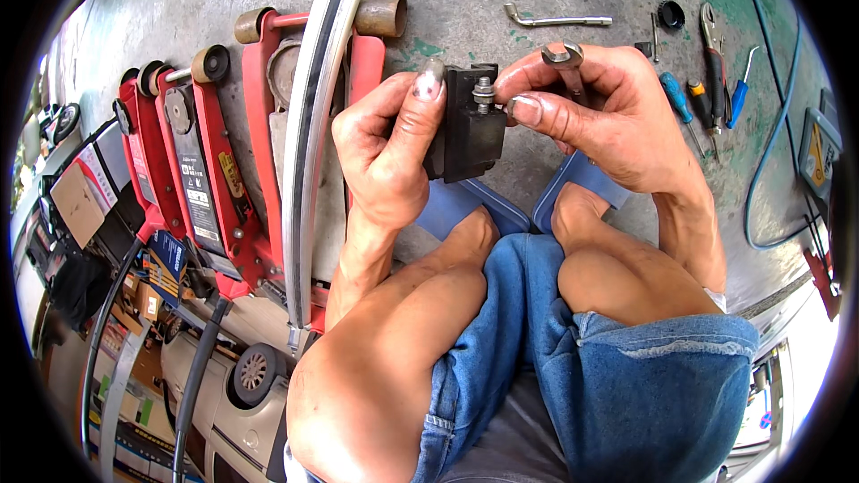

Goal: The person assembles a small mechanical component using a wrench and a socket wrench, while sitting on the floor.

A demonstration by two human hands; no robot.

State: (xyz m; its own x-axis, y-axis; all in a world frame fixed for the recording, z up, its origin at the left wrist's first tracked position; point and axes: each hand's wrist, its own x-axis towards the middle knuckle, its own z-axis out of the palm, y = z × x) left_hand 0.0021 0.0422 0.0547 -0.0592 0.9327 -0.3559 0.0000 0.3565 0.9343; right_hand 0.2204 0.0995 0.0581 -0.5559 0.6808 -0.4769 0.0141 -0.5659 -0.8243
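Observation:
A black rectangular part (pixel 470 139) with a metal bolt, washers and nuts (pixel 483 95) at its upper front is gripped in my left hand (pixel 385 139), the thumb pressed to its side. My right hand (pixel 608 112) is closed around an open-end wrench (pixel 568 67), whose jaw points up, while the thumb and index finger reach to the bolt at the part's right side. The hands are above my feet in blue slides (pixel 582 170).
Red floor jacks (pixel 192 165) and a long silver rail (pixel 309 134) lie at left. On the concrete floor are a socket wrench (pixel 559 20), a black cap (pixel 671 13), screwdrivers (pixel 676 98), pliers (pixel 713 63) and a blue hose (pixel 774 152).

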